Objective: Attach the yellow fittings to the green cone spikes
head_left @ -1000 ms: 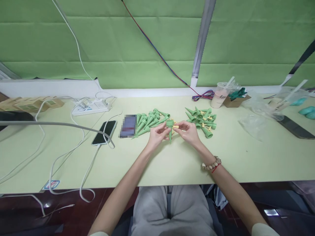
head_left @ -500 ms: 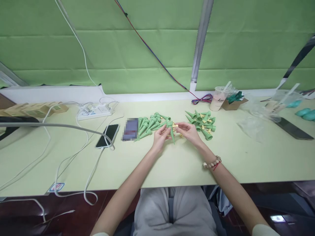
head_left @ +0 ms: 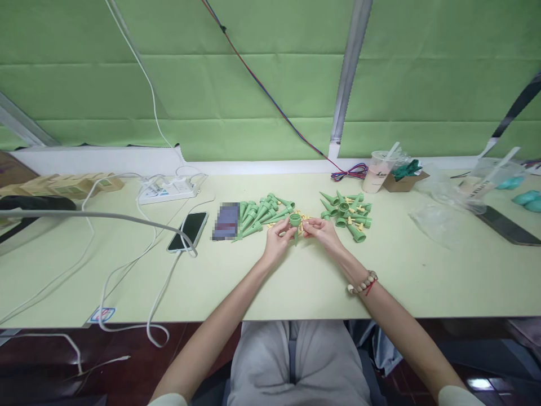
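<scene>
My left hand [head_left: 276,241] pinches a green plastic watering spike [head_left: 295,220], its round open top toward me and its point downward. Close on the right, my right hand [head_left: 323,232] has its fingertips closed at a small yellow valve piece [head_left: 301,229] against the spike's side; the fingers partly cover it. Loose yellow pieces [head_left: 305,213] lie on the table behind the hands. Left of them, several green spikes [head_left: 262,210] lie side by side in a row. A looser heap of green spikes with yellow pieces [head_left: 344,207] is to the right.
On the table [head_left: 304,287] at left are a phone [head_left: 188,231], a blurred dark packet [head_left: 227,220], a power strip [head_left: 168,190] and trailing white cables [head_left: 151,282]. Drink cups [head_left: 376,172], a small cardboard box [head_left: 403,179], plastic bags and another phone [head_left: 507,225] stand or lie right.
The spike in my left hand has turned from tilted to upright, with its open top now showing. My right hand has stayed close beside it. The view has shifted slightly.
</scene>
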`<state>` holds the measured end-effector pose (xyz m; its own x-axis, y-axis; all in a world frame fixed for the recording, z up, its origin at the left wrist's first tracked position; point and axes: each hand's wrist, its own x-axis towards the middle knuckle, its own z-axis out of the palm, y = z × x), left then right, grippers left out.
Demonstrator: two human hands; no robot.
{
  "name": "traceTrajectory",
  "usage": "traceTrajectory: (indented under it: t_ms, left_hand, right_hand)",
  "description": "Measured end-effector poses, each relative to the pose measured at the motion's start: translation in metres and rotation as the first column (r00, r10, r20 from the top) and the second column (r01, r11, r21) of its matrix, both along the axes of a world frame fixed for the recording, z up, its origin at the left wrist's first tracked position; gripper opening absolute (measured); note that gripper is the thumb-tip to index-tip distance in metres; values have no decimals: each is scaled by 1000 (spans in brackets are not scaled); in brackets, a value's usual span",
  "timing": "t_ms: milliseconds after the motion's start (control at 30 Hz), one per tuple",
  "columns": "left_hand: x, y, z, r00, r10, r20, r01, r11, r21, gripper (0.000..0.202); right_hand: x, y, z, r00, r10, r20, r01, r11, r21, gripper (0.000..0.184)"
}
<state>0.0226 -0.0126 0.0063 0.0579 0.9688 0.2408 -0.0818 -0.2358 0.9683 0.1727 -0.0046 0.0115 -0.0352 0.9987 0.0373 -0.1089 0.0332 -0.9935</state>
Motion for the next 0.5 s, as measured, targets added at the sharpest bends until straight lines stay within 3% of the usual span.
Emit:
traceTrajectory:
  t_ms: [100, 233, 333, 400, 500]
  left_hand:
    - [-1, 1, 3, 997, -62, 40, 66, 993, -100, 42]
    - [-4, 4, 7, 984, -129, 119, 153, 964, -216, 42]
    - [-8, 6, 9, 980, -139, 141, 172, 949, -264, 36]
    - [-11, 8, 10, 975, -163, 153, 201, 938, -281, 33]
    - [-14, 9, 10, 967, -203, 151, 238, 932, -272, 32]
  right_hand:
    - [-2, 1, -1, 999, 50, 18, -50, 998, 30, 50]
    - [0, 2, 1, 973, 18, 229, -85, 954, 289, 42]
    - [8, 2, 4, 832, -103, 545, -226, 835, 502, 31]
    - [12, 3, 6, 696, -194, 692, -333, 766, 549, 26]
    - [11, 3, 5, 591, -271, 760, -365, 750, 551, 30]
